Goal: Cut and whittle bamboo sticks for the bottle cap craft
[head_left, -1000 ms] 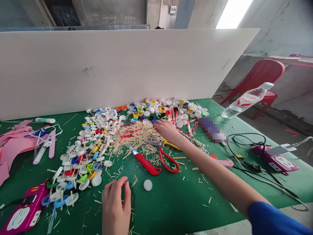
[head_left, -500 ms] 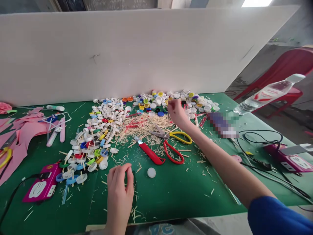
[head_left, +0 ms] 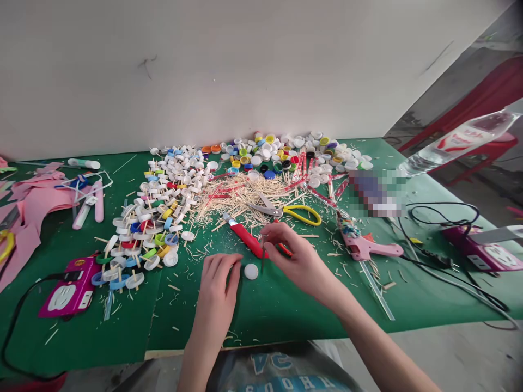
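Board [head_left: 245,71] walls the far side of my table [head_left: 294,313]; room toward the front edge. Right hand [head_left: 293,260] is back from the cap pile [head_left: 256,160], fingers clamped on a thin stick [head_left: 262,262]. Left hand [head_left: 216,280]: I can't tell whether fingertips touch. Scissors [head_left: 303,214], knife [head_left: 244,236] obstruct ahead. Loose cap [head_left: 250,271] between hands.

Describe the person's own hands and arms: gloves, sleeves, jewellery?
Left hand and right hand ungloved; no rings, watches or bracelets visible. Both forearms bare, no sleeves in frame. Between them, dark grey clothing with blue lettering.
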Action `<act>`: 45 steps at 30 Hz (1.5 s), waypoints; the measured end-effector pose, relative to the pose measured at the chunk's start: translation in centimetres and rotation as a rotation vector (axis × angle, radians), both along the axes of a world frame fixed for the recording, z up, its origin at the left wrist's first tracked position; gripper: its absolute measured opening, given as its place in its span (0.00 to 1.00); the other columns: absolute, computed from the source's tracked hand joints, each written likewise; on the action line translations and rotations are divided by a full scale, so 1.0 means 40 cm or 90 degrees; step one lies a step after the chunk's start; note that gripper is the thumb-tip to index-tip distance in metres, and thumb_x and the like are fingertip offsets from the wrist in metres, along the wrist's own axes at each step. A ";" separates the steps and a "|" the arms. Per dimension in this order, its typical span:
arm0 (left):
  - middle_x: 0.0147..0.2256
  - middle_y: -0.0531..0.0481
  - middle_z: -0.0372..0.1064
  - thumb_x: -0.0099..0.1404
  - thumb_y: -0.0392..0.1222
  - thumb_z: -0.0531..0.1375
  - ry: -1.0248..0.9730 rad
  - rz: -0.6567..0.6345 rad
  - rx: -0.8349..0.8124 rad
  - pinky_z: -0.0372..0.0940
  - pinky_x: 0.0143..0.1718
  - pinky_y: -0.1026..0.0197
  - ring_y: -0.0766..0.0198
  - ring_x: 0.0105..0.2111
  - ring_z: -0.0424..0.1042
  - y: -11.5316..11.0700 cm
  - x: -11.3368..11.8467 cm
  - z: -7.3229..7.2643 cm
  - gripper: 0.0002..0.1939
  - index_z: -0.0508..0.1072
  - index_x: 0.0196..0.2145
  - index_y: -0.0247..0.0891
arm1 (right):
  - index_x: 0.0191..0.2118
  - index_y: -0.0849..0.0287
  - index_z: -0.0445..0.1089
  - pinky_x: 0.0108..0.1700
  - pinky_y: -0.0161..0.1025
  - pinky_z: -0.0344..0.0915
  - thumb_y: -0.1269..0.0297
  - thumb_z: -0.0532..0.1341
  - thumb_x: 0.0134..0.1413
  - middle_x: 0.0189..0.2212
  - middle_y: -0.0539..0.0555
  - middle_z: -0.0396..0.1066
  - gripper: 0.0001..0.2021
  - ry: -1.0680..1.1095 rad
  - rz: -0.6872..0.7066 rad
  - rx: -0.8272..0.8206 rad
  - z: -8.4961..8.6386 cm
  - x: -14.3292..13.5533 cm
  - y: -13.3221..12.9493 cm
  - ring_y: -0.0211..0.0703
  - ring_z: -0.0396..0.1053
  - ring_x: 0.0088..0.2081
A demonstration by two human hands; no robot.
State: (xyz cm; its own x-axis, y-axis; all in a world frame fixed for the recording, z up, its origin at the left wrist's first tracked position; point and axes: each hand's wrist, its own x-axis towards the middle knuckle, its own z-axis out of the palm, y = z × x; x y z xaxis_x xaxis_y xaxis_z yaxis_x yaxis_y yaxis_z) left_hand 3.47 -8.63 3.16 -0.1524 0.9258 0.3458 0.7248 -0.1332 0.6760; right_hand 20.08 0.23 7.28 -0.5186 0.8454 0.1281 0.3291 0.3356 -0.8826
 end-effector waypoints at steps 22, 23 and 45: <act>0.39 0.49 0.68 0.71 0.39 0.51 -0.072 -0.121 -0.090 0.64 0.43 0.59 0.62 0.41 0.64 0.039 0.007 0.003 0.09 0.70 0.39 0.39 | 0.44 0.55 0.64 0.44 0.40 0.67 0.68 0.51 0.63 0.39 0.53 0.72 0.07 -0.070 0.082 0.149 0.002 -0.031 -0.022 0.40 0.69 0.41; 0.38 0.49 0.68 0.71 0.39 0.51 -0.078 -0.125 -0.089 0.64 0.42 0.59 0.62 0.41 0.65 0.039 0.006 0.001 0.09 0.71 0.39 0.39 | 0.43 0.55 0.64 0.43 0.40 0.67 0.69 0.51 0.63 0.39 0.53 0.72 0.07 -0.072 0.081 0.151 0.003 -0.031 -0.024 0.40 0.69 0.41; 0.41 0.43 0.73 0.66 0.32 0.49 -0.041 -0.143 -0.099 0.69 0.43 0.57 0.57 0.44 0.71 0.043 -0.017 -0.063 0.16 0.76 0.42 0.39 | 0.31 0.58 0.63 0.28 0.35 0.47 0.58 0.46 0.68 0.27 0.50 0.67 0.17 -0.297 0.107 0.200 0.064 -0.183 0.038 0.35 0.60 0.28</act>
